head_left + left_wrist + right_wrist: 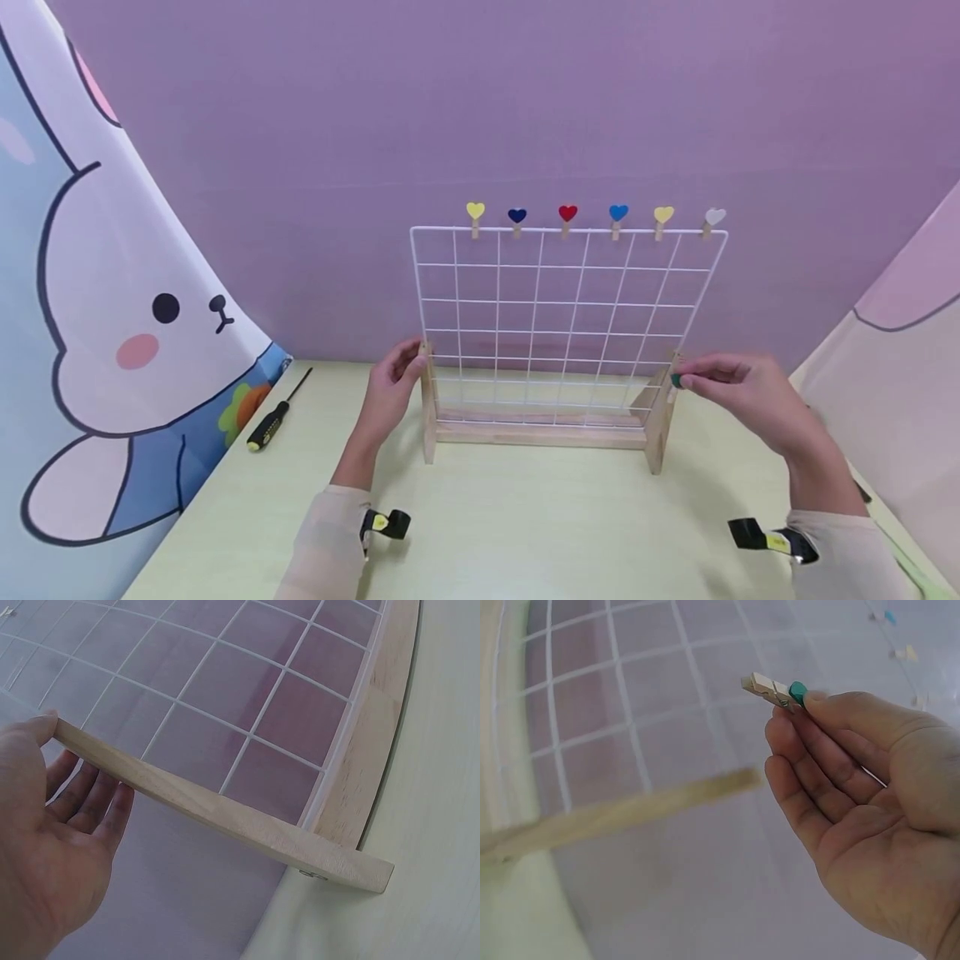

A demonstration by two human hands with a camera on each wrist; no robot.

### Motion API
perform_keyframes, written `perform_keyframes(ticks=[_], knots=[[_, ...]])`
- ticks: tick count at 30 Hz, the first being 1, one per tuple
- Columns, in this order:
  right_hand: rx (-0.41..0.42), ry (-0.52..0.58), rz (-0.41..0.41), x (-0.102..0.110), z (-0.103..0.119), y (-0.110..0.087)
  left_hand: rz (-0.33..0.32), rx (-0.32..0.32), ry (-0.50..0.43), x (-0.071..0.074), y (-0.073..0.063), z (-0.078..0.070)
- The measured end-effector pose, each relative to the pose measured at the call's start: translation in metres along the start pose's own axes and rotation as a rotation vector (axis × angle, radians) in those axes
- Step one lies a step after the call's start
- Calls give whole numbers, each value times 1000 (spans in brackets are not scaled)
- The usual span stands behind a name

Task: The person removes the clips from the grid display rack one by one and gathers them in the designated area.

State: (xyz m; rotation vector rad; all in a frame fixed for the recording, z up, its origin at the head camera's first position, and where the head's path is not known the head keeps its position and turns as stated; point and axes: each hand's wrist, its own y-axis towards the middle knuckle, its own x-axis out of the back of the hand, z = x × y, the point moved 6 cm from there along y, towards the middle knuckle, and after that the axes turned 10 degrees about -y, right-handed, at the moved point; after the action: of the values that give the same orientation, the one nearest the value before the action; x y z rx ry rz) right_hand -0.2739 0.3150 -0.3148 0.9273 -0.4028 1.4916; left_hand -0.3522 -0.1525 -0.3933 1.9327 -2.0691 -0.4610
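Observation:
A white wire grid (558,302) stands upright in a wooden stand (540,435) on the table. At the stand's left side post (202,806), my left hand (393,375) holds the upper end between thumb and fingers. My right hand (738,396) pinches a small wooden clothespin (769,688) with a green decoration, by its decorated end. In the head view this clothespin is beside the right side post (660,425); the right wrist view shows it apart from that post. Several heart clothespins, including a red one (567,213) and a white one (715,217), line the grid's top wire.
A black and yellow screwdriver (268,425) lies on the pale table (525,525) at the left. Behind the grid rises a purple backdrop (480,108). A rabbit-print cloth (97,275) hangs at left, and a pale pink cloth (915,358) at right.

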Motion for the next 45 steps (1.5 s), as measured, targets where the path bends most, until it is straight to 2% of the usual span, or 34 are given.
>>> perform_keyframes(ticks=[10, 19, 25, 31, 40, 45], knots=[[-93, -20, 14, -6, -56, -19, 5, 11, -2, 0, -1, 0], [-166, -17, 101, -25, -99, -33, 23, -2, -34, -6, 0, 4], [-191, -33, 119, -30, -124, -31, 11, 10, -12, -4, -1, 1], [-177, 10, 167, -45, -139, -21, 1, 16, -11, -1, 0, 0], [-146, 60, 237, -68, -151, -15, -4, 2, -8, 0, 1, 0], [-120, 49, 226, -77, -154, -14, -2, 1, 3, 0, 1, 0]])
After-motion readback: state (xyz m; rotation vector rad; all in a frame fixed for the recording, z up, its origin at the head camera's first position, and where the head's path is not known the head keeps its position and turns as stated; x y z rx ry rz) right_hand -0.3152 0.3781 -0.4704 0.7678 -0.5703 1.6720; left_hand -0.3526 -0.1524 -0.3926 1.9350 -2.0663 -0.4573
